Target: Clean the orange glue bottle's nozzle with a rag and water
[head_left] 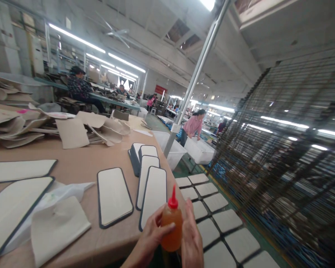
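Now the amber bottle is near upright beside the table's edge, red nozzle topmost; the left hand wraps one side, thumb across its front, while the right hand, straight-fingered, flanks the other, contact unclear.

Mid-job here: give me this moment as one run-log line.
left hand: holds amber bottle, red tip up | right hand: open alongside, contact unclear | table: dark-edged white panels, beige pieces
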`<state>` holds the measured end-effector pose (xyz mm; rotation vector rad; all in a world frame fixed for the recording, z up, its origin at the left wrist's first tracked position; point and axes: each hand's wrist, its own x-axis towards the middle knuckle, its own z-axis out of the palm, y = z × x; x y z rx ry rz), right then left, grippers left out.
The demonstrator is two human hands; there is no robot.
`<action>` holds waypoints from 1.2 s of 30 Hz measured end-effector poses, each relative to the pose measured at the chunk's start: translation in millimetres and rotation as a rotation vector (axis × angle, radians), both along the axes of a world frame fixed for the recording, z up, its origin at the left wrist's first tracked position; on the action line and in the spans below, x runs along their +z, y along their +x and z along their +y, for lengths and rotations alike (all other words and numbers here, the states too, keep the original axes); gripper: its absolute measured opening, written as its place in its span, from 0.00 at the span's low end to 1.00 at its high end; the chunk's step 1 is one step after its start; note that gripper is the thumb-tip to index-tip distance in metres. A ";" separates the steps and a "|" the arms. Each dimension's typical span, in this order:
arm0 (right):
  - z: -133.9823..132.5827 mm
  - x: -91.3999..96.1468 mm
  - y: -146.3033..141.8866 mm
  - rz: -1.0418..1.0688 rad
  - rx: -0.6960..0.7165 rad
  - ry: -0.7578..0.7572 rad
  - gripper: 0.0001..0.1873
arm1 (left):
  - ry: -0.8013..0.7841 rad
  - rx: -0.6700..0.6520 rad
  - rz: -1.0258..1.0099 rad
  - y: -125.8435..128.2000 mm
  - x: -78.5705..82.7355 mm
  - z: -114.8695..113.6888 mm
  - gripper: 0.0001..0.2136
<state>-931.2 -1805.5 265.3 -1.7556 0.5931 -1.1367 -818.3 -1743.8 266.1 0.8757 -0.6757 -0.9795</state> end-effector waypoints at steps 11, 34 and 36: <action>-44.5 90.8 9.9 0.429 0.491 -0.178 0.27 | -0.117 -0.506 -0.053 46.3 20.9 18.4 0.26; -25.8 26.0 32.1 0.399 -0.042 -0.305 0.17 | 0.044 -0.042 -0.093 30.9 -8.9 -5.7 0.26; -26.6 19.7 33.3 0.367 -0.034 -0.175 0.18 | 0.148 0.108 -0.160 32.3 -13.4 -10.0 0.29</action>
